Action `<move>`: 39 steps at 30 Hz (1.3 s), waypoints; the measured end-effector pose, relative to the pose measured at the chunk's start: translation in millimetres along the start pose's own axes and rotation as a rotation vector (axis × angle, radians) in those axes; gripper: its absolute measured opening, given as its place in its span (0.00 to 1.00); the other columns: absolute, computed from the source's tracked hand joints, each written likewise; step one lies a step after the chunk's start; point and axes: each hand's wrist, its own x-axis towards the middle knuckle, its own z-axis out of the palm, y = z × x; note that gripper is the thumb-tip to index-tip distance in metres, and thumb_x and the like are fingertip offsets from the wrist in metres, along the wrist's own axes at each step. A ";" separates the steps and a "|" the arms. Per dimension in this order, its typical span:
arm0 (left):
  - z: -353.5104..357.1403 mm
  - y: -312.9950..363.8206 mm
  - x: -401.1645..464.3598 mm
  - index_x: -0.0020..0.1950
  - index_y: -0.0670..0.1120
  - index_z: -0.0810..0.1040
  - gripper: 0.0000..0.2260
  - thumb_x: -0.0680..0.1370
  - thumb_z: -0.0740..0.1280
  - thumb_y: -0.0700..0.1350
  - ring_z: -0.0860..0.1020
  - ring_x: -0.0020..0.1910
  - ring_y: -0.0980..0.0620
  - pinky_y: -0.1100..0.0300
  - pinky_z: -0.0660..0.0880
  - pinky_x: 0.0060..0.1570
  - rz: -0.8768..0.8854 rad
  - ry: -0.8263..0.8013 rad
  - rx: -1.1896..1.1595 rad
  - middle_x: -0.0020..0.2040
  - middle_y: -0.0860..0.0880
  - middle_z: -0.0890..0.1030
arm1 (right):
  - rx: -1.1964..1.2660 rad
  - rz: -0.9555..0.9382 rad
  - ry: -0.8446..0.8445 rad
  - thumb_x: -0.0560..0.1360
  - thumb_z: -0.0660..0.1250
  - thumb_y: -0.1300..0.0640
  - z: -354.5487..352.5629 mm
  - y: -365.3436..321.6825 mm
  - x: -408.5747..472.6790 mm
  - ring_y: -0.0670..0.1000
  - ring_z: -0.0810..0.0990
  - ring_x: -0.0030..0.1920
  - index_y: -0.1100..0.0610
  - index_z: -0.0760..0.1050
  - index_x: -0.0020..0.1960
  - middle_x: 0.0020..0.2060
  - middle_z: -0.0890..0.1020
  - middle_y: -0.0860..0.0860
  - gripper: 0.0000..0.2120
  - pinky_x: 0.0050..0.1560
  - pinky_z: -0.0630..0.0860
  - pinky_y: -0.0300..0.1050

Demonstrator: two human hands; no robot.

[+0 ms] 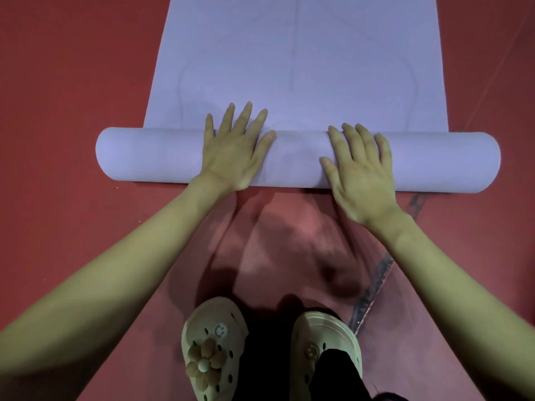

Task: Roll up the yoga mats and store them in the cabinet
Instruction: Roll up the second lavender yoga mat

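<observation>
- Head view: a lavender yoga mat [298, 68] lies on the red floor [58, 82], running from the top of the frame down to the centre, where its near end is wound into a thick roll [298, 160] lying straight across the picture.
- The left hand [234, 151] rests flat on the roll left of centre, fingers straight and spread, fingertips reaching over onto the flat part of the mat.
- The right hand [362, 175] lies palm-down on the roll right of centre, fingers straight and slightly apart; neither hand grips anything.
- At the bottom centre, two beige clogs [214, 345] stand on the floor; the left-hand one carries a flower charm.
- A dark scuffed line [376, 282] crosses the floor at lower right.
</observation>
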 end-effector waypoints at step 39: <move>-4.7 -10.5 -42.5 0.71 0.52 0.71 0.44 0.57 0.67 0.69 0.75 0.58 0.40 0.44 0.66 0.60 0.195 0.114 -0.060 0.60 0.44 0.78 | 0.037 0.019 -0.193 0.54 0.75 0.39 -36.0 14.9 -3.4 0.60 0.70 0.57 0.47 0.70 0.68 0.61 0.75 0.50 0.43 0.58 0.60 0.54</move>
